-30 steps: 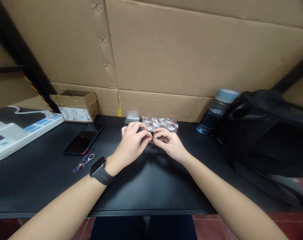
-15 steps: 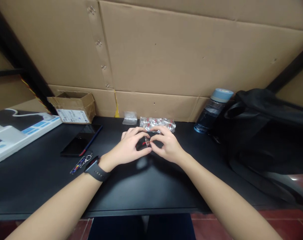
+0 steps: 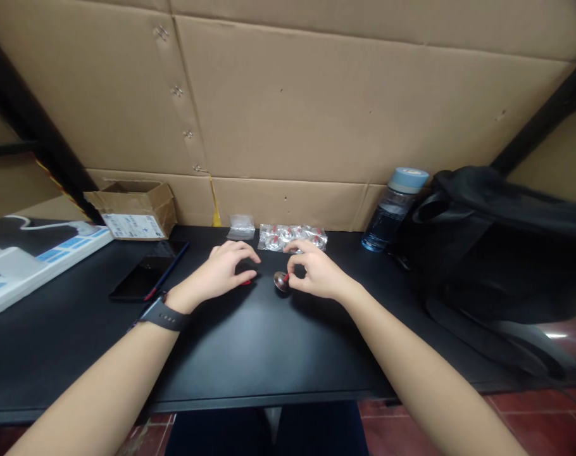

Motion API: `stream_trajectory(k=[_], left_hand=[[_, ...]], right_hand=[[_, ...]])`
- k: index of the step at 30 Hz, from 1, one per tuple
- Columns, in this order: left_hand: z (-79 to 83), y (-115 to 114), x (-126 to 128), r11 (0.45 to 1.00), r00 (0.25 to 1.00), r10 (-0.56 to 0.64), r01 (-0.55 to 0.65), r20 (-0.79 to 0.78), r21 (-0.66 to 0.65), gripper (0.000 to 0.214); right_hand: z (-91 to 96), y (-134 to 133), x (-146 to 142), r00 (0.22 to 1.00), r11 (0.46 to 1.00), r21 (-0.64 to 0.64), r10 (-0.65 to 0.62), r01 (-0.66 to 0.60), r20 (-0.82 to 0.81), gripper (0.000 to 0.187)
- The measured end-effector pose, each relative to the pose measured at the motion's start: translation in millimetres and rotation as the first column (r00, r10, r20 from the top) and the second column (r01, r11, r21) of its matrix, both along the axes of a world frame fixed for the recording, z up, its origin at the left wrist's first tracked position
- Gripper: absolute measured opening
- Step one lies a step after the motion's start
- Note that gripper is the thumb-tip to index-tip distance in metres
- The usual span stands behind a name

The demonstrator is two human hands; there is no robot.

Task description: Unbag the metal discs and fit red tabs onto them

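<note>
My right hand [image 3: 316, 273] pinches the red strap of a small, shiny, domed metal disc that looks like a finger cymbal [image 3: 281, 282]. The disc hangs tilted just left of the fingertips, over the black table. To its left, my left hand [image 3: 226, 271] is open, with thumb and fingers apart and curved. A small red piece [image 3: 245, 282] shows just beneath the left thumb; what it belongs to is hidden. Beyond both hands lies a clear plastic packet [image 3: 292, 237] with several similar silver discs and red bits inside. A dark watch [image 3: 162, 313] is on my left wrist.
On the left are a white power strip [image 3: 55, 269], an open cardboard box [image 3: 138, 212] and a dark phone [image 3: 148, 272]. A small clear bag [image 3: 241, 227] lies at the back. To the right stand a blue-lidded bottle [image 3: 395, 209] and a black bag [image 3: 501, 253].
My hands have moved apart; the left went left and its fingers no longer meet the right hand's. The metal disc stays with my right hand and now shows its face.
</note>
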State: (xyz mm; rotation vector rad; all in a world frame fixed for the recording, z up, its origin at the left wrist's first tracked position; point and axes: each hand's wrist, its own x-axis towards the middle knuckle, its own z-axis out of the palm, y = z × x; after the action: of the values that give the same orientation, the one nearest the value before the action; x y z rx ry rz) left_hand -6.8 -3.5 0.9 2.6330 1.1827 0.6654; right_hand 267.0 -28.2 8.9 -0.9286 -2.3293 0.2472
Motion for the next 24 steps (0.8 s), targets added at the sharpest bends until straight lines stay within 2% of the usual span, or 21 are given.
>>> stream_trajectory(k=[4, 8, 11, 15, 18, 24], left_hand=[[-0.7, 13, -15, 0.998, 0.998, 0.055, -0.055, -0.042, 0.002, 0.023], [-3.8, 16, -20, 0.997, 0.989, 0.034, -0.045, -0.143, -0.069, 0.019], [-6.7, 16, -20, 0.995, 0.984, 0.035, -0.050, -0.174, -0.084, 0.016], [-9.7, 17, -23, 0.987, 0.962, 0.161, -0.161, -0.222, 0.019, 0.015], [-10.6, 19, -26, 0.972, 0.941, 0.236, -0.226, -0.242, 0.072, 0.015], [-13.6, 19, -25, 0.963, 0.932, 0.266, -0.267, -0.247, 0.027, 0.010]], right_hand=[[-3.3, 3, 3, 0.998, 0.995, -0.098, 0.018, -0.012, 0.064, 0.015], [0.7, 2, 5, 0.992, 0.987, -0.157, 0.043, -0.024, 0.121, 0.011], [6.5, 4, 13, 0.968, 0.981, -0.195, 0.032, 0.017, 0.249, 0.006], [8.7, 14, 33, 0.913, 0.962, -0.185, -0.116, 0.202, 0.392, 0.036], [5.5, 23, 45, 0.916, 0.950, -0.207, -0.145, 0.235, 0.374, 0.039], [4.9, 28, 50, 0.934, 0.921, -0.293, -0.160, 0.258, 0.321, 0.034]])
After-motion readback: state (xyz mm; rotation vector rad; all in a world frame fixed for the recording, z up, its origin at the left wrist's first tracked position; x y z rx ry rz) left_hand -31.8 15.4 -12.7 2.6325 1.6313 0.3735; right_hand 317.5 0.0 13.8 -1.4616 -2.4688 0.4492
